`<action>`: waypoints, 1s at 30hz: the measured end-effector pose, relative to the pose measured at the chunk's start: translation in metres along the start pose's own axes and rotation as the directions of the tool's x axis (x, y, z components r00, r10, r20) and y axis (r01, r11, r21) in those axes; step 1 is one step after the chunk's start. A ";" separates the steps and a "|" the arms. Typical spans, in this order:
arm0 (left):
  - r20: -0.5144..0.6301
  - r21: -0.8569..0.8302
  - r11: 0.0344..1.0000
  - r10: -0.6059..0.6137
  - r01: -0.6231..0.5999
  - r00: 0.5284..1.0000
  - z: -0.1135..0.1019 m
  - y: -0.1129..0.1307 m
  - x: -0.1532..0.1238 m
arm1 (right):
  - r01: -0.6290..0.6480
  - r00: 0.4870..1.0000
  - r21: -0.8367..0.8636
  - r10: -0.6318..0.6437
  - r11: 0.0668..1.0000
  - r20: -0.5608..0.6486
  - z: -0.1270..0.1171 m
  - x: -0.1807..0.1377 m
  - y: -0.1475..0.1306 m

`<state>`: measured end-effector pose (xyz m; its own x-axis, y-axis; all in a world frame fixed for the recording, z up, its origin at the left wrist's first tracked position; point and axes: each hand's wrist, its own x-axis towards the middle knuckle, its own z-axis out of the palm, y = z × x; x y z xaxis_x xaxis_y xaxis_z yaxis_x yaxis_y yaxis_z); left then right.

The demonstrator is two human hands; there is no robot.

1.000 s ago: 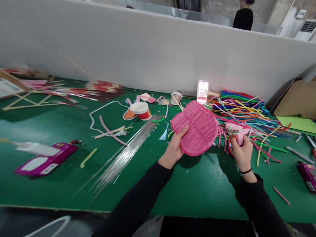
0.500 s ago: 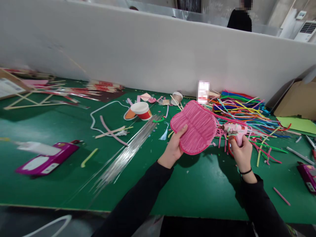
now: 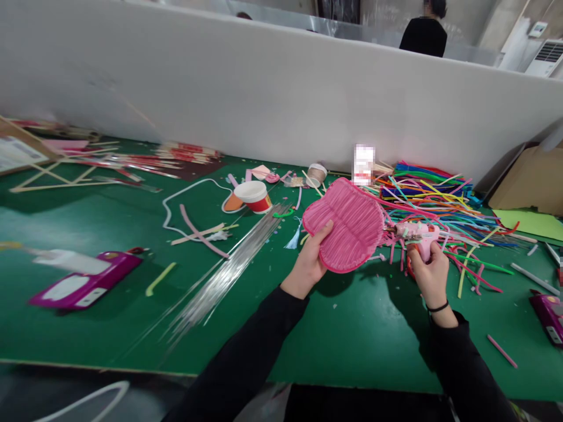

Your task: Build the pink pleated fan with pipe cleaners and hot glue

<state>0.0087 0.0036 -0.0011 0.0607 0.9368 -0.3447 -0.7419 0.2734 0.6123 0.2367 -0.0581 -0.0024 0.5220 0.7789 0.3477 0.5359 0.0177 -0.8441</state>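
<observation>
My left hand (image 3: 310, 261) grips a flat pink lobed piece (image 3: 347, 225), its face covered in rows of fuzzy strands and its rim edged in darker pink. The thumb presses on the front; the other fingers are hidden behind it. In my right hand (image 3: 428, 266) is a pink glue gun (image 3: 416, 232), fingers wrapped round its handle. Its metal nozzle points left and meets or nearly meets the piece's right rim. A darker pink strand (image 3: 407, 206) runs from the rim over to the right, above the gun.
Behind the gun lies a heap of coloured pipe cleaners (image 3: 433, 181). Thin metal wires (image 3: 240, 258) stretch across the table's middle, near a paper cup (image 3: 254, 196). Purple devices stand left (image 3: 90, 278) and right (image 3: 549, 313). A white partition (image 3: 264, 88) closes off the back; a person (image 3: 424, 36) is beyond it.
Both hands stay nearly in place. The glue gun's nozzle has shifted very slightly left along the pink piece's right rim. The person beyond the partition has moved a little.
</observation>
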 end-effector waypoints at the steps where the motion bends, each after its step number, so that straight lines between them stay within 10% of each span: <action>1: -0.002 0.001 1.000 -0.001 0.001 1.000 0.000 0.000 0.000 | 0.003 1.000 0.001 -0.003 1.000 0.002 0.000 0.000 0.000; 30: -0.064 -0.023 0.999 0.030 -0.032 0.998 0.005 0.006 0.000 | 0.091 0.993 -0.053 -0.087 0.994 0.075 0.005 -0.005 0.001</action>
<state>0.0080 0.0062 0.0060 -0.0045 0.9288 -0.3707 -0.7584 0.2384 0.6066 0.2316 -0.0587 -0.0067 0.4219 0.8193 0.3882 0.6155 0.0556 -0.7862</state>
